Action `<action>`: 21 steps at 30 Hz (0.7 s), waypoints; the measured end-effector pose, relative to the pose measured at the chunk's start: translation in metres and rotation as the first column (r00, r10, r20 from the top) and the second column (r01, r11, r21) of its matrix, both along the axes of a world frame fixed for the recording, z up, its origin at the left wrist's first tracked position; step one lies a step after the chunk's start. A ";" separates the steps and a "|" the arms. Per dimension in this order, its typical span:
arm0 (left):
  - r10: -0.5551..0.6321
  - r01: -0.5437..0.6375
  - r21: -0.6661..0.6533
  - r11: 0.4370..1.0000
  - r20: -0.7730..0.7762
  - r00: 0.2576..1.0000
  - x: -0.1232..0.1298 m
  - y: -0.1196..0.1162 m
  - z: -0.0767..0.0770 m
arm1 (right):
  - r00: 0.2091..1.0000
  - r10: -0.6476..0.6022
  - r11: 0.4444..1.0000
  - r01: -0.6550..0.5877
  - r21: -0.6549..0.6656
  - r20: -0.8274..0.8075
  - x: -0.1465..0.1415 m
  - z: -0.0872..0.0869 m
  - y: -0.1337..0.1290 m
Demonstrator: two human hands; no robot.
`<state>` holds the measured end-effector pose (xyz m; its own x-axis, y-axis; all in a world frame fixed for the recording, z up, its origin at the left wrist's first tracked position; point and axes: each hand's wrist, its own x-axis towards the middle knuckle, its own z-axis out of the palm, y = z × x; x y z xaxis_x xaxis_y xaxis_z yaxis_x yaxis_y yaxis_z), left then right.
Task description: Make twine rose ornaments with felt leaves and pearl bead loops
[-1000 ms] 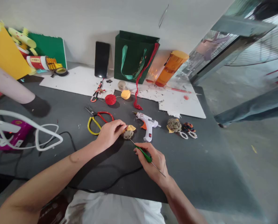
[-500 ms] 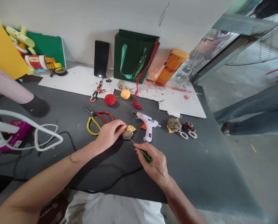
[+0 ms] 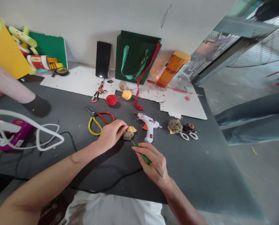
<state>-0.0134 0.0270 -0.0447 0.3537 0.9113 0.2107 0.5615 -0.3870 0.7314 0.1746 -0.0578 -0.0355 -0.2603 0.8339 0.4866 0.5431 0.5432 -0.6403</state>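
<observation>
Between finger and thumb, my left hand (image 3: 112,132) pinches the edge of a small crocheted flower (image 3: 128,135), grey-brown with a yellow leaf on its far side. My right hand (image 3: 152,161) grips a crochet hook (image 3: 144,157) by its green handle, its thin metal tip pointing at the near edge of the flower. Whether the tip is inside the stitches I cannot tell. Scissors (image 3: 99,120) with a red and a yellow handle lie half open beyond my left hand. A white glue gun (image 3: 150,125) rests just right of the flower.
Two finished crocheted flowers (image 3: 175,126) with pearl loops lie to the right. Red yarn (image 3: 111,99) and yellow yarn (image 3: 127,94) sit behind, before a phone (image 3: 103,59), a green gift bag (image 3: 136,57) and an orange bottle (image 3: 173,68). A black cable (image 3: 116,182) crosses the near side. A person's legs (image 3: 251,115) show at right.
My right hand's fingers have shifted slightly on the green handle, baring more of it. My left hand keeps its pinch on the flower. The whole view has moved slightly.
</observation>
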 end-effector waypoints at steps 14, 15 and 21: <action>-0.017 0.017 0.006 1.000 -0.004 1.000 0.000 0.000 0.001 | 1.000 -0.020 1.000 0.020 0.010 -0.022 -0.002 0.004 -0.003; -0.019 0.019 0.007 1.000 -0.004 1.000 0.000 0.000 0.001 | 1.000 -0.015 1.000 0.015 0.008 -0.020 -0.003 0.004 -0.003; -0.014 0.014 -0.006 1.000 -0.012 1.000 0.000 0.000 0.001 | 0.999 -0.036 0.999 0.036 -0.003 0.009 -0.004 0.003 -0.001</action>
<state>-0.0134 0.0268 -0.0433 0.3686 0.9076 0.2008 0.5649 -0.3903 0.7270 0.1705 -0.0589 -0.0323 -0.2339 0.8446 0.4817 0.5680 0.5208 -0.6373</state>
